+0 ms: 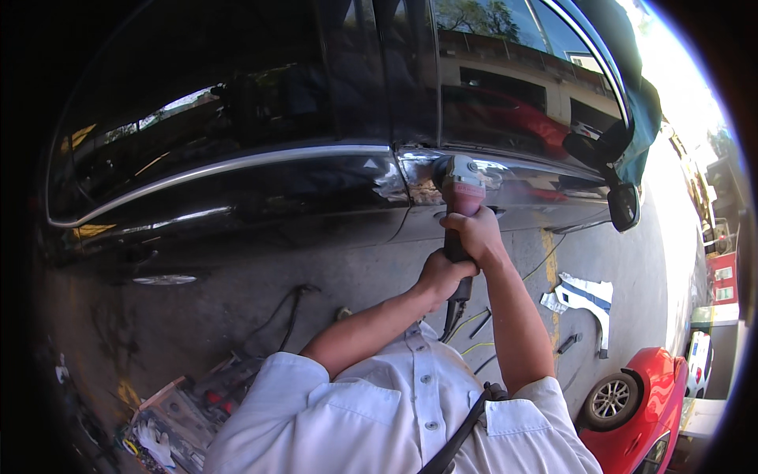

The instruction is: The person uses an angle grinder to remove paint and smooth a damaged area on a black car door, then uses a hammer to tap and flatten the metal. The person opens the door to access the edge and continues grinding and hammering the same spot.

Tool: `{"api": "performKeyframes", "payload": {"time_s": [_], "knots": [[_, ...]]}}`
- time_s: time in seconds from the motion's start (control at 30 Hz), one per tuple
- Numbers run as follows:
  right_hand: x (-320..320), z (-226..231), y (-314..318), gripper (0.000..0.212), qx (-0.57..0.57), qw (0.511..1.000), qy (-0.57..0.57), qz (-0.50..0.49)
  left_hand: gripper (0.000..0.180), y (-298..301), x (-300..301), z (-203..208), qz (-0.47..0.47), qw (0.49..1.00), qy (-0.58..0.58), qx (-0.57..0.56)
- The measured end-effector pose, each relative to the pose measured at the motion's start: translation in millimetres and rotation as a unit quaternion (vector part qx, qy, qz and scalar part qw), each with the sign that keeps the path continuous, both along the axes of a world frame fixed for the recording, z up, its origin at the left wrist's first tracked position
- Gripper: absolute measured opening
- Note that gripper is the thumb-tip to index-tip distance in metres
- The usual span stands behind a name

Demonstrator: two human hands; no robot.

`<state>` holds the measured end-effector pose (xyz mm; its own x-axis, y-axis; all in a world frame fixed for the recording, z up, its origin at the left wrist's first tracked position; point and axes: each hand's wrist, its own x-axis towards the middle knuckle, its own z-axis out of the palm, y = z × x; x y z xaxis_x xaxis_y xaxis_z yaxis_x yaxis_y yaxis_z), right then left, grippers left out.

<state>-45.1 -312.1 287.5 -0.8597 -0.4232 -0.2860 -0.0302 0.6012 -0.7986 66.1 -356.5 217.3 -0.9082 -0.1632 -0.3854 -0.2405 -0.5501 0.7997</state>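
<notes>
At far left, the dark side of a black car (237,186) spans the upper part of the view, with a bright trim strip (237,171) curving along below its windows. Lower down, a tray (162,400) of mixed items lies on the concrete floor (245,304). To its right, a dark cable (294,310) runs loosely across the floor. At centre, the person's white shirt (371,411) fills the lower edge, crossed by a black strap (462,430). Above it, the left hand (444,276) is wrapped around the rear, dark grip of a grinder (464,197) with a pinkish body and metal head. The grinder is at the car's side, its head over a shiny, scraped patch (417,167) beside the door seam; whether the disc touches the metal cannot be told. The right hand (476,233) grasps the tool farther forward, just behind the pinkish part. Further right, a yellow stripe (551,257) marks the floor, and a white-and-blue car panel (587,299) lies near it. Beyond, the black car's side mirror (624,208) projects below a person's teal sleeve (645,126). At lower right stands a red car (649,395), its front wheel (613,400) visible.
</notes>
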Motion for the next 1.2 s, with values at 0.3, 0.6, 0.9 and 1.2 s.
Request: {"api": "performKeyframes", "payload": {"time_s": [0.3, 0.6, 0.9, 1.2], "knots": [[-8, -3, 3, 0.04, -0.029, 0.999, -0.022, 0.011, 0.029, 2, -3, -1, 0.01, 1.0, 0.0, -0.029], [-5, -8, -4, 0.056, 0.043, 0.995, 0.033, 0.086, 0.027, 19, -2, -12, 0.104, 0.993, -0.027, -0.044], [13, -8, 7, 0.049, 0.01, 0.999, 0.036, 0.008, 0.032, 12, -2, -36, 0.023, 0.998, 0.032, -0.043], [23, 1, -32, 0.05, 0.01, 0.997, 0.009, 0.082, 0.031, -5, 20, -23, 0.121, 0.992, 0.025, -0.033]]}}
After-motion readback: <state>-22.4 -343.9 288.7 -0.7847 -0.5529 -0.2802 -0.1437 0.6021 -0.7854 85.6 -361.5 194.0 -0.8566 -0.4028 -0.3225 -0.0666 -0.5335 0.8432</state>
